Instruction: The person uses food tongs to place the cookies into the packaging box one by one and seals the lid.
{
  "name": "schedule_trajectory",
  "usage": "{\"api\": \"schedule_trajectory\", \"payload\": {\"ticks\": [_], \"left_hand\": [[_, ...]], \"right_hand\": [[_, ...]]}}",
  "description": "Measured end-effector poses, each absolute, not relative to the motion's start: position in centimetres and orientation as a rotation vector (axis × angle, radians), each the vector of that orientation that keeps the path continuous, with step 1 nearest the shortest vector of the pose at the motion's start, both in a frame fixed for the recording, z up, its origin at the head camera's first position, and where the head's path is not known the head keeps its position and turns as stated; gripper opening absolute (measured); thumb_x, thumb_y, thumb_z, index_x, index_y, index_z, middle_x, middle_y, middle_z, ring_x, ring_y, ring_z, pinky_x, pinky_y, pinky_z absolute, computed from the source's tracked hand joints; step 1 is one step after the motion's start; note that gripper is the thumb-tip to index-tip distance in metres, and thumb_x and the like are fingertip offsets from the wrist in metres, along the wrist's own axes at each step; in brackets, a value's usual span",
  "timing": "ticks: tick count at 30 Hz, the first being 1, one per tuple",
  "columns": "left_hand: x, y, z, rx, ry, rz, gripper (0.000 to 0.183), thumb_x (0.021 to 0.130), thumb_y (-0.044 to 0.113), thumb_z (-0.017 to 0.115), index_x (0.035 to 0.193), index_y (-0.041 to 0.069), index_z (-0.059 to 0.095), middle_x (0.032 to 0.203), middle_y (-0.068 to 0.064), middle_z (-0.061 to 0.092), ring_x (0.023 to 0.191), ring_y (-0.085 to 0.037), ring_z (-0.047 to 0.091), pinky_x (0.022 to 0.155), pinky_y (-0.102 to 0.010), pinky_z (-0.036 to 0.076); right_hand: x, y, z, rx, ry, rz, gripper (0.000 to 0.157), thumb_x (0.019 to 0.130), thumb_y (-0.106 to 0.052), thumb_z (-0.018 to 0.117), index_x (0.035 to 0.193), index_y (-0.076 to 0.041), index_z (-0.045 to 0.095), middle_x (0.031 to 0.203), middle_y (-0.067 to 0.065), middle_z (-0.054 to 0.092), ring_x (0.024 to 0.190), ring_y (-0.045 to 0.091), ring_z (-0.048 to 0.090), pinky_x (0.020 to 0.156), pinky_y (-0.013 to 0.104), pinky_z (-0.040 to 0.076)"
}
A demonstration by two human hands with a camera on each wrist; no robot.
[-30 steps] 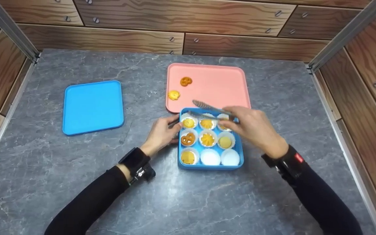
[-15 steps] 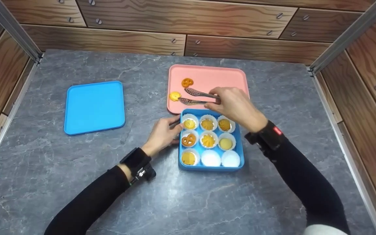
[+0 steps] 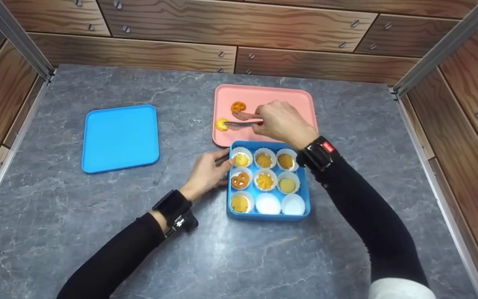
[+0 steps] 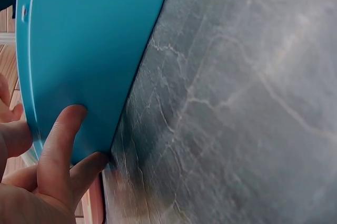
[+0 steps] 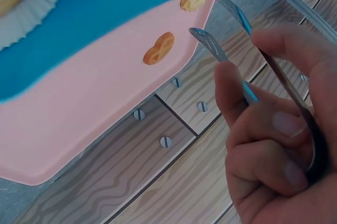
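In my right hand [image 3: 282, 122] I hold metal tongs [image 5: 276, 68] over the pink tray [image 3: 280, 95]. Their perforated tips are spread apart; in the head view one overlaps the right edge of a yellow flower-shaped cookie [image 3: 221, 124], the other lies just below a pretzel-shaped cookie [image 3: 238, 106]. Fingers of my left hand [image 3: 206, 172] press the outer left wall of a blue box [image 3: 230, 216], the thumb at its rim. The box has rows of white paper cups; several hold cookies, including a pretzel one [image 3: 240, 180]. Two front cups [image 3: 268, 203] are without cookies.
Left of the box lies a flat blue lid [image 3: 120, 139] on the grey marbled table [image 3: 189, 257]. The pink tray stands right behind the box. Wood-patterned panels [image 3: 172, 50] enclose the back and sides.
My right hand has moved left and away from me, from over the box to over the tray, bringing the tongs' tips to the yellow cookie. My left hand stays at the box.
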State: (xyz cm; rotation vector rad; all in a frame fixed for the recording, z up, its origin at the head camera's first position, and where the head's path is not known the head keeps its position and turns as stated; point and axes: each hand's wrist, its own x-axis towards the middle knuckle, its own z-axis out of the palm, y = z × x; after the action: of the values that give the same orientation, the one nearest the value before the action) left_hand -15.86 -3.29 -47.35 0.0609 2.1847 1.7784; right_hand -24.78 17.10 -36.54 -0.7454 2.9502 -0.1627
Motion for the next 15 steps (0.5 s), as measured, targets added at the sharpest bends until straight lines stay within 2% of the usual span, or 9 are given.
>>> {"api": "schedule_trajectory", "payload": {"ticks": [7,12,15], "left_hand": [[-15.8,-3.3,-47.4,0.081,2.225,1.771,0.051,0.102,0.016,0.066,0.151,0.008,0.052,0.146,-0.021,0.058,0.074,-0.024,0.074,0.061,-0.039,0.068],[-15.9,-3.2,-47.6,0.118,2.263,1.777,0.049,0.102,0.015,0.066,0.149,0.005,0.054,0.143,-0.020,0.060,0.091,-0.024,0.075,0.063,-0.035,0.068],[-15.9,-3.2,-47.6,0.133,2.286,1.765,0.049,0.102,0.015,0.066,0.148,0.004,0.054,0.141,-0.020,0.062,0.094,-0.023,0.075,0.062,-0.034,0.068]], "right_hand": [[-26.0,15.9,-36.8,-0.743,2.902,-0.168,0.015,0.090,-0.018,0.071,0.096,-0.005,0.077,0.078,0.005,0.066,0.066,0.020,0.054,0.055,0.027,0.043],[-26.4,15.2,-37.1,-0.752,2.928,-0.183,0.015,0.090,-0.018,0.069,0.092,-0.004,0.075,0.078,0.005,0.065,0.066,0.020,0.052,0.055,0.029,0.043],[-26.5,14.8,-37.3,-0.764,2.940,-0.170,0.016,0.091,-0.019,0.069,0.091,-0.003,0.074,0.078,0.006,0.066,0.066,0.020,0.052,0.055,0.030,0.046]]}}
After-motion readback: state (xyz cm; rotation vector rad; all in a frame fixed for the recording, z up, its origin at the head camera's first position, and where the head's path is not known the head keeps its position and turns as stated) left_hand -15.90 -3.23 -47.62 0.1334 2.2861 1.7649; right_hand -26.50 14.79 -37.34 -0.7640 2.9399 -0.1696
